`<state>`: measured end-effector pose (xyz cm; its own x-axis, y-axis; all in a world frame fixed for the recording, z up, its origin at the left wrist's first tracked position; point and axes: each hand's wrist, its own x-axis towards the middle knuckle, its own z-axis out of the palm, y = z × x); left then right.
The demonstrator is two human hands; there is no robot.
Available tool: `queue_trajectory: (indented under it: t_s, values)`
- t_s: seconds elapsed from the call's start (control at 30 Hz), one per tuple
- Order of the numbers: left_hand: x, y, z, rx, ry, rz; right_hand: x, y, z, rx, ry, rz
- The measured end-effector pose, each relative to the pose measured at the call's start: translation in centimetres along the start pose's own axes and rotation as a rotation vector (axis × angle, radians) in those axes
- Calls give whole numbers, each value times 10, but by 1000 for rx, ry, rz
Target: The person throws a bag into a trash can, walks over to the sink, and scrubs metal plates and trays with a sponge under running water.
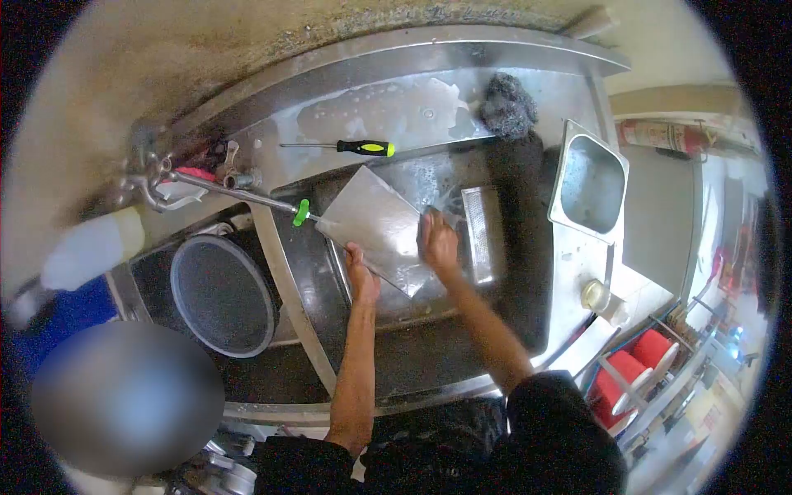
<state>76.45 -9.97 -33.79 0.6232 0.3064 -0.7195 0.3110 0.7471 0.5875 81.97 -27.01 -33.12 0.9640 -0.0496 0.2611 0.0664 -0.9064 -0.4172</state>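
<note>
My left hand (360, 276) grips the lower left edge of a flat, shiny metal sheet (371, 227), which is tilted over the sink basin (441, 326). At the sheet's right edge is my right hand (439, 243), its fingers curled around something small and dark, partly hidden. The faucet spout (239, 195) reaches over from the left, and its green-collared tip (302, 213) meets the sheet's left side. Wet streaks and suds show on the metal behind my right hand. A narrow metal piece with a perforated-looking face (480, 233) lies in the basin to the right.
A black-and-yellow screwdriver (363, 148) lies on the back ledge, near a dark scrubber-like bundle (506, 106). On the right counter rests a rectangular steel pan (563, 177). A round grey-rimmed vessel (223, 295) occupies the left basin. Red spools (631, 384) sit at lower right.
</note>
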Motion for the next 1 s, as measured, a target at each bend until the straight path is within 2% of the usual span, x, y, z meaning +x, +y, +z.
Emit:
queue_trajectory:
  t_s: [0.07,0.1,0.17,0.2,0.23,0.27,0.3,0.33,0.4,0.43,0.5,0.57,0.6,0.63,0.7,0.73,0.77,0.8,0.87,0.9,0.97,1.0]
  values:
    - [9,10,-2,29,12,-18,23,-4,-17,423,-810,420]
    - [17,18,-5,135,1,-86,23,-6,-19,426,-812,411]
    - [50,6,-24,226,5,-146,8,-11,-24,722,-692,148]
    - [86,-24,-51,653,59,42,-5,-19,-26,614,-721,294]
    - [109,-40,-64,1079,114,229,-10,-32,-40,614,-732,287]
    - [93,-26,-28,925,154,66,-7,-50,-64,765,-897,390]
    - [76,-12,-3,919,160,61,-7,-62,-78,914,-1059,498]
    - [59,0,18,730,101,-70,-17,-62,-72,907,-1068,499]
    - [24,12,22,445,38,-366,-42,-55,-42,1137,-1044,365]
    - [18,11,17,443,37,-366,-52,-52,-21,1134,-1044,364]
    - [10,10,11,748,-183,42,-64,-47,27,520,-393,1]
    - [10,11,6,1039,-412,466,-51,-51,66,218,-167,183]
    - [11,13,3,1178,-530,681,-33,-48,74,221,-163,197]
    - [4,26,9,1189,-536,677,-10,-40,78,195,-135,133]
    - [-29,78,52,448,-839,-85,9,-23,87,177,-110,74]
    - [-36,92,60,45,-918,-455,7,-12,97,450,-418,297]
    - [-32,93,52,-28,-919,-510,2,-4,105,721,-729,514]
    - [-22,84,32,-53,-844,-495,-11,6,123,722,-735,511]
    - [13,57,-25,-82,-596,-404,-38,29,152,789,-340,430]
    - [33,36,-58,-82,-443,-351,-36,31,136,786,-353,421]
    - [74,-10,-131,-124,-183,-285,-24,28,89,663,-356,568]
    - [20,66,-34,-298,-260,-374,-28,43,91,661,-362,569]
